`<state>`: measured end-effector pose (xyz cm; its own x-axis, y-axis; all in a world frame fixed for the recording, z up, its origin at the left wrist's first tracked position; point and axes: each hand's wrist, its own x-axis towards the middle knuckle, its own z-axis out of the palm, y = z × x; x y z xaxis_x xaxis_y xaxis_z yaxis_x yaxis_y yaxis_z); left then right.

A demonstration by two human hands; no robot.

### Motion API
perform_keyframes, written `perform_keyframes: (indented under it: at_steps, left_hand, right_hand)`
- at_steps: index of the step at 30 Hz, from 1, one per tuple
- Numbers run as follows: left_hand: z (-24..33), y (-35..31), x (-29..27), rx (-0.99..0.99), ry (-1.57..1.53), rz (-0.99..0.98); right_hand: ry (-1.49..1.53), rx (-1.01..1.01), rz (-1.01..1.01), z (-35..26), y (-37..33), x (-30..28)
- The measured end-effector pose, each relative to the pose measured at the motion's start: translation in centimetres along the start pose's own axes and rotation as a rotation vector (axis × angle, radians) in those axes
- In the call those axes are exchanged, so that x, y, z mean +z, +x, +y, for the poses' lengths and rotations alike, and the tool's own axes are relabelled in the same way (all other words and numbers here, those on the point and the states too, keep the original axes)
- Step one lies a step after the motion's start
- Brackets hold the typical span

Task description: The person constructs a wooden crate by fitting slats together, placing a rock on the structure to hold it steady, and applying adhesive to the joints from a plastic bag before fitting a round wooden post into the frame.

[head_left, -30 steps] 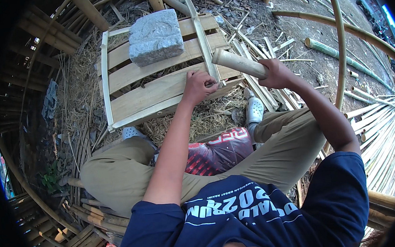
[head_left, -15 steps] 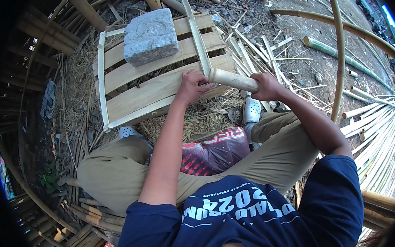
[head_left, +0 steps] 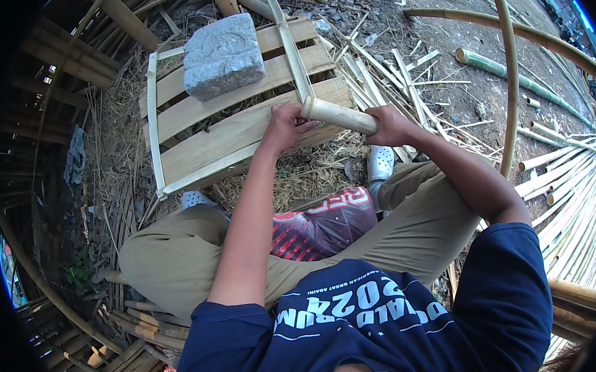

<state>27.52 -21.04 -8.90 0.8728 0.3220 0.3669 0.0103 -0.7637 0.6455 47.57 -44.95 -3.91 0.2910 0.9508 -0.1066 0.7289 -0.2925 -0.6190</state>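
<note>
My right hand (head_left: 390,126) is closed round one end of a short, thick bamboo piece (head_left: 345,117). The bamboo's other end lies over the near end of a pale bamboo strip (head_left: 291,50) that crosses a low slatted wooden frame (head_left: 239,116). My left hand (head_left: 285,127) is at the frame's near edge, just beside that bamboo end. Its fingers are bent together in a pinch, and what they hold is hidden. A rough grey stone block (head_left: 222,57) rests on the slats.
Split bamboo scraps (head_left: 404,84) litter the ground right of the frame. A green bamboo pole (head_left: 502,71) and a fan of pale poles (head_left: 572,203) lie farther right. An upright curved pole (head_left: 509,71) stands near my right arm. A dark red printed sack (head_left: 321,232) lies between my legs.
My right hand and the thick bamboo piece have shifted slightly left, bringing its end closer over my left hand. My left hand stays at the frame's edge.
</note>
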Motion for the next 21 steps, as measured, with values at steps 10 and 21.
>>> perform_keyframes:
  at_steps: [10,21]
  left_hand:
    - [-1.6,0.3,0.1,0.067,-0.176,0.006]
    - [-2.0,-0.4,-0.4,-0.371,-0.383,-0.060]
  right_hand:
    - [-0.023,-0.032,-0.042,0.6,0.1,0.8]
    - [0.105,0.052,0.069,-2.4,1.4,-0.4]
